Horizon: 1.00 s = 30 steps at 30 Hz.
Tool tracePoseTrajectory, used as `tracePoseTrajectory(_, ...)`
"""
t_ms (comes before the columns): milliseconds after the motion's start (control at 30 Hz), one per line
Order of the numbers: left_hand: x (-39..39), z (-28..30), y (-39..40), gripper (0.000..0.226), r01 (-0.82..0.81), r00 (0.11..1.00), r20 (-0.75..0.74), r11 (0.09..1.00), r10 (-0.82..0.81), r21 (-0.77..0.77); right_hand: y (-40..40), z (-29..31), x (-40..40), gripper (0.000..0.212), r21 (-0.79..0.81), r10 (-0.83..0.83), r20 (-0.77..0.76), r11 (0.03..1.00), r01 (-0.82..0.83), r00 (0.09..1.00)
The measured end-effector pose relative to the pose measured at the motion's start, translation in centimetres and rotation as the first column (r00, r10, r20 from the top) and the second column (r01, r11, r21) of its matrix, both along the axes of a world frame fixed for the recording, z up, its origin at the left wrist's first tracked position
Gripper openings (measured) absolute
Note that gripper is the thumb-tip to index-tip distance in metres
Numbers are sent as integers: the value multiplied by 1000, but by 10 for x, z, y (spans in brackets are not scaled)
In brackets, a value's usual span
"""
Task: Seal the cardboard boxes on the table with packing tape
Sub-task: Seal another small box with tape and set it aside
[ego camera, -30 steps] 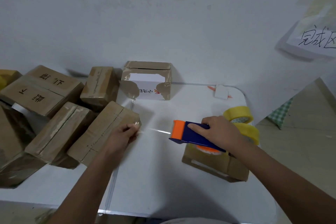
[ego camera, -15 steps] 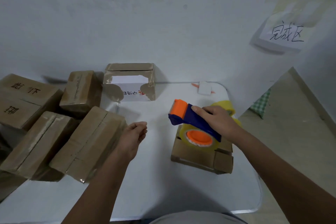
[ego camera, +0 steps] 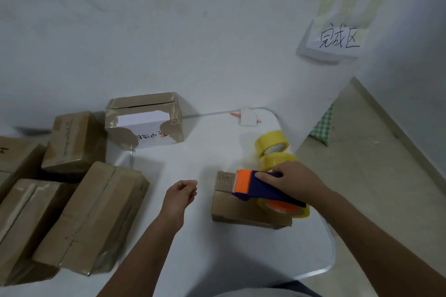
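On the white table (ego camera: 205, 260), near its right edge, a small cardboard box (ego camera: 231, 210) is seen lying flat; all positions below are given rel. to this box. Over the box top a blue-and-orange tape dispenser (ego camera: 260, 188) is held by the right hand (ego camera: 296, 183), fingers curled round the blue handle, w/ the orange front end toward the box's left-rear corner. The clear tape roll (ego camera: 282, 207) in the dispenser, on an orange core, is seen at the box's right side; whether it touches the cardboard cannot be told. Just left of the box, apart from it, the left hand (ego camera: 181, 195) is held above the table w/ fingers loosely curled and nothing gripped. Behind the box, to the right, two yellow tape rolls (ego camera: 272, 147) are stacked, the lower partly hidden by the right hand. Behind and left, against the wall, a torn box w/ a white printed panel (ego camera: 144, 120) is stood. Well to the left, several closed brown boxes (ego camera: 91, 219) are grouped, touching each other, some w/ taped seams. Far behind, at the table's rear edge, a small white block (ego camera: 248, 117) is seen. High on the wall to the right, a handwritten paper sign (ego camera: 337, 38) is fixed.
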<state>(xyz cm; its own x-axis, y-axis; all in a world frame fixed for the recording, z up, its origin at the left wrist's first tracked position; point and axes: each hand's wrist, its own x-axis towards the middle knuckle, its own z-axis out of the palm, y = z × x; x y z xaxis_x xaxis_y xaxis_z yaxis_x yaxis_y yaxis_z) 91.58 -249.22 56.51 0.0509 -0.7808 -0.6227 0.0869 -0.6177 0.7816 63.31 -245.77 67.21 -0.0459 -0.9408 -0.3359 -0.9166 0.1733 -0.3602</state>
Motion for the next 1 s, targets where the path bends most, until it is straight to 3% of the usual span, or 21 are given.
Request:
tracePoseTrajectory(167, -3, -16, 4, 15, 9, 998, 67, 1000, -11, 26, 9, -11, 8, 62, -96, -20, -72, 995, 13, 997)
tracePoseTrajectory(367, -22, -30, 12, 13, 24, 995, 96, 997, -31, 71, 11, -10, 14, 66, -104, -42, -124, 994, 29, 991)
tracePoseTrajectory(533, -39, -39, 22, 14, 133, 977, 162, 990, -139, 46, 12, -16, 14, 66, -117, -49, -148, 993, 32, 988)
tracePoseTrajectory(600, -42, -40, 23, 17, 244, 934, 267, 970, -238, 10, 12, -17, 15, 66, -129, -53, -150, 991, 33, 987)
tracePoseTrajectory(700, -38, -39, 19, 25, 423, 792, 472, 906, -387, 33, 12, -16, 16, 64, -139, -50, -157, 990, 28, 986)
tracePoseTrajectory(800, -28, -33, 12, 56, 396, 783, 495, 915, -378, 72, 12, -15, 18, 62, -137, -53, -149, 990, 33, 987)
tracePoseTrajectory(867, -21, -20, 8, 50, 391, 782, 540, 920, -313, -32, 12, -15, 19, 61, -144, -59, -147, 989, 38, 987)
tracePoseTrajectory(933, -13, -6, 7, 53, 513, 782, 517, 831, -348, -217, 12, -14, 19, 61, -142, -60, -144, 989, 39, 988)
tracePoseTrajectory(967, -9, 0, 6, 64, 642, 722, 539, 711, -434, -288, 12, -14, 19, 61, -140, -60, -142, 989, 40, 988)
tracePoseTrajectory(1000, -8, 5, 5, 80, 788, 588, 621, 538, -518, -299, 12, -14, 19, 61, -140, -62, -140, 989, 42, 988)
